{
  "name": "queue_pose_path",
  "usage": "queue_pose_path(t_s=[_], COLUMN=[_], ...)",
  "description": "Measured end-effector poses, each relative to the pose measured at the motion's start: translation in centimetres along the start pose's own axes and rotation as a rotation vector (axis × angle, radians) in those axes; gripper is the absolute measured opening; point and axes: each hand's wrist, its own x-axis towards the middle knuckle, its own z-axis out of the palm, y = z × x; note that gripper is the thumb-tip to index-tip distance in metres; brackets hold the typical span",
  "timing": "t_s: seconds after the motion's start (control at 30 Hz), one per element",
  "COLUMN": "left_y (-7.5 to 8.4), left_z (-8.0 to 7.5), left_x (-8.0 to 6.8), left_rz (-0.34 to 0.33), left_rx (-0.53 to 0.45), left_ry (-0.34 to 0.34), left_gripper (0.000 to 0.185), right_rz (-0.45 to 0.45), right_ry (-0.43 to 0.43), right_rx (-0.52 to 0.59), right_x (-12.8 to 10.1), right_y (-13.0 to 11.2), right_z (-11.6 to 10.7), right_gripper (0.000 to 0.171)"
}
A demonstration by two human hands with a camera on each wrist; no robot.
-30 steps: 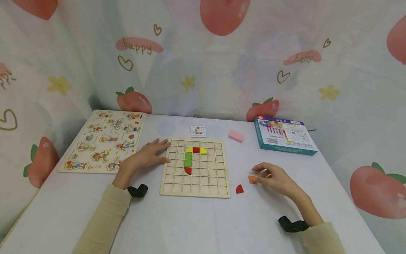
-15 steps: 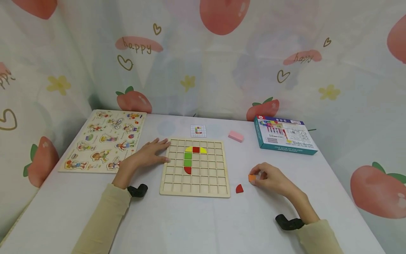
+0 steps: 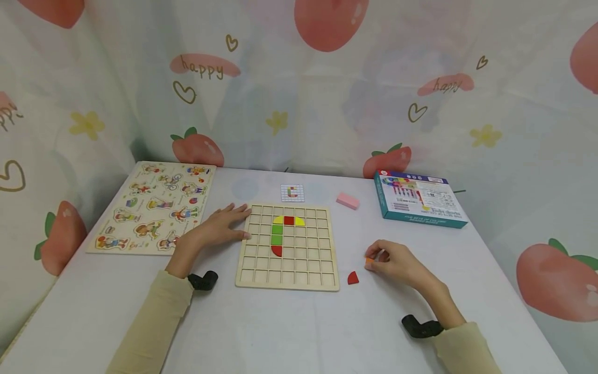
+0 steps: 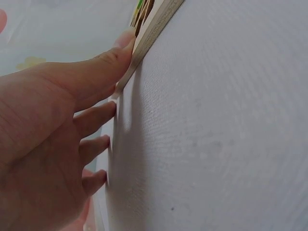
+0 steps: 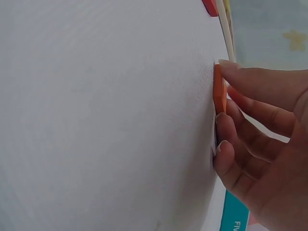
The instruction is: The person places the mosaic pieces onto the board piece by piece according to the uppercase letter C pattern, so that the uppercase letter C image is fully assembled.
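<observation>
A wooden grid board (image 3: 287,270) lies mid-table with yellow, red and green pieces set in a mushroom-like shape (image 3: 282,232). My left hand (image 3: 219,226) rests flat on the table, thumb (image 4: 103,60) against the board's left edge (image 4: 154,31). To the right of the board, my right hand (image 3: 390,258) pinches a small orange piece (image 3: 369,260) on the tabletop; in the right wrist view the orange piece (image 5: 220,91) stands on edge under my fingertips. A red quarter-round piece (image 3: 353,278) lies loose between board and right hand.
A character peg puzzle (image 3: 154,206) lies at the left. A small pattern card (image 3: 292,192) and a pink block (image 3: 348,200) sit behind the board. A teal box (image 3: 418,200) stands at the back right. Strawberry-print curtains enclose the table.
My right hand curled around the orange piece and drew it slightly left. The left hand and board stayed still.
</observation>
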Motion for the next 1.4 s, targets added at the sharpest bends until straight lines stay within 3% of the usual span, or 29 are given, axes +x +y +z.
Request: queue_pose_path(t_s=[0.5,0.8,1.1,1.4], left_y=[0.1,0.1,0.0,0.1], left_z=[-0.1,0.0,-0.1,-0.1], left_x=[-0.1,0.0,0.1,0.1], left_rz=[-0.004,-0.004,0.001,0.003], left_rx=[0.017,0.014,0.012,0.008], left_ry=[-0.004,0.000,-0.004,-0.006], left_gripper=[0.077,0.077,0.077,0.077], right_rz=[-0.021,-0.082,-0.077,-0.177], right_ry=[-0.006,0.009,0.027,0.036], right_rx=[-0.013,0.045,0.065,0.124], right_x=[-0.1,0.1,0.7,1.5], right_y=[-0.2,-0.4,-1.5,-2.8], right_z=[0.2,0.4,0.8,1.6], right_gripper=[0.020,0.013,0.014,0.016])
